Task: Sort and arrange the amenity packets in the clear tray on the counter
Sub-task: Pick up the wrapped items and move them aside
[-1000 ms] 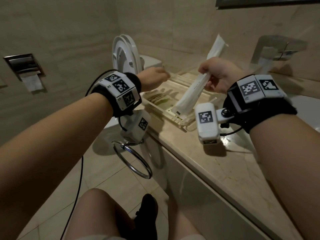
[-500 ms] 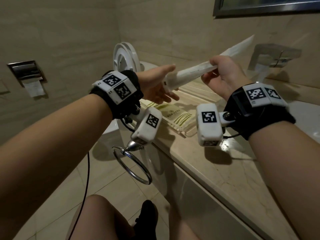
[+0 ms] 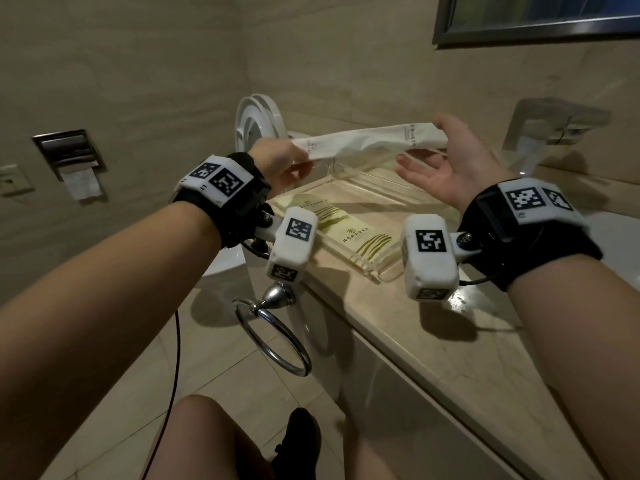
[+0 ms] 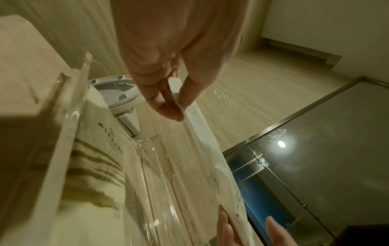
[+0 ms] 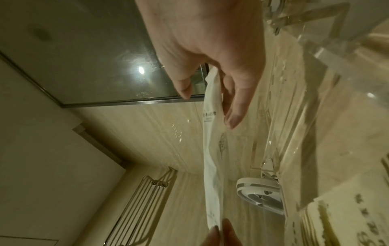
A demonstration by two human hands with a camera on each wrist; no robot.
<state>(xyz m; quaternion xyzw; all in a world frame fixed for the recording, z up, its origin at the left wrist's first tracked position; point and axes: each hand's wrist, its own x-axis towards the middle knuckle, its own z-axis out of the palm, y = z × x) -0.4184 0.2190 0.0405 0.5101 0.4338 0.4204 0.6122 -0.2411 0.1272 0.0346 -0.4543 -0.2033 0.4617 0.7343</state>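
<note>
Running from the lower right up to the back wall, the marble counter (image 3: 460,344) is the landmark for all else. Off its left edge stands a white toilet (image 3: 258,124) with lid and seat raised, and on the wall further left of the counter a toilet-paper holder (image 3: 71,152) is set into the tiles. Above the counter's far end hangs a framed mirror (image 3: 533,15). On the counter's back right sits a clear stand (image 3: 550,129), blurred, contents unreadable. A chrome towel ring (image 3: 273,336) hangs from the counter's front face below its left corner. On the counter's left end lies the clear tray (image 3: 384,271), its near rim partly hidden by the two white wrist cameras. Inside it, toward the counter's front, a flat packet with green stripes (image 3: 360,237) rests on the tray floor. Stretched level in the air above the tray's far side is the long white packet (image 3: 367,142), clear of the tray and counter. The left hand (image 3: 277,161) pinches one end between thumb and fingertips (image 4: 166,106), plainly seen in the left wrist view. The right hand (image 3: 450,168) has its palm turned up and fingers nearly straight, the packet's other end lying between thumb and fingers (image 5: 233,106), loosely supported rather than clenched.
</note>
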